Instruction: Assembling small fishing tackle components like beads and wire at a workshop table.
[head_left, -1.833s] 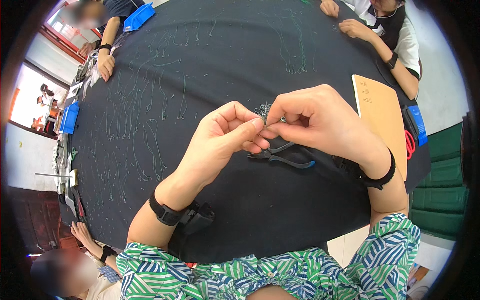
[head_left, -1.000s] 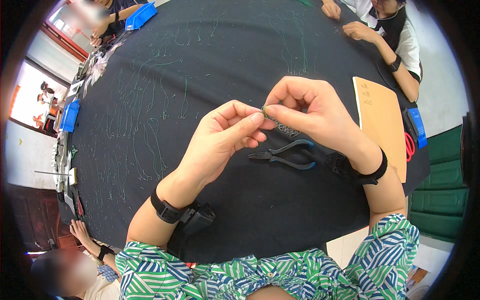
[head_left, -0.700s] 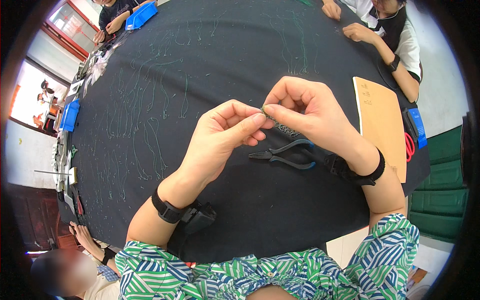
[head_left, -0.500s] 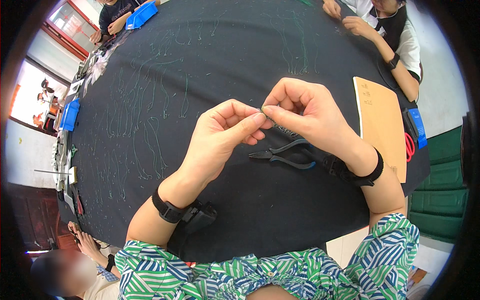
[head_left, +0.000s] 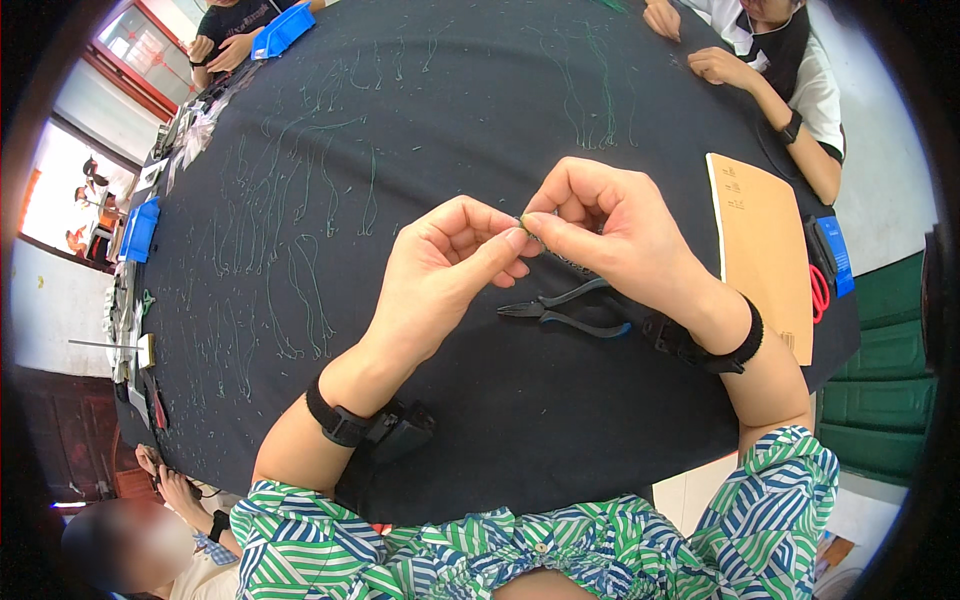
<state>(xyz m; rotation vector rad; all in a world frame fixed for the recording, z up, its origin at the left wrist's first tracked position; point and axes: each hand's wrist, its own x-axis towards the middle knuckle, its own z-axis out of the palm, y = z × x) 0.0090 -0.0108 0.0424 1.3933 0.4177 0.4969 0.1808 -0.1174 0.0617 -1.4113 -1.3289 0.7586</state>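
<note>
Above the middle of the black cloth, my left hand [head_left: 440, 265] and my right hand [head_left: 615, 220] meet with thumb and forefinger of each pinched together. Between the fingertips is a thin grey chain [head_left: 568, 263]; it trails down below my right hand, which partly covers it. The exact bit being pinched is tiny and mostly hidden by the fingers. Just beneath my hands lie pliers [head_left: 560, 307] with dark jaws and blue-tipped handles, spread apart and touched by neither hand.
Many fine green threads [head_left: 270, 240] are strewn over the black cloth [head_left: 560, 420] to the left and far side. A tan notebook [head_left: 765, 255] and red-handled scissors [head_left: 820, 293] lie at the right. Blue bins [head_left: 140, 230] stand along the left edge. Other people sit around the table.
My hands stay almost still, still pinched together, with my right hand shifted very slightly. At the far right, another person's hands have moved apart.
</note>
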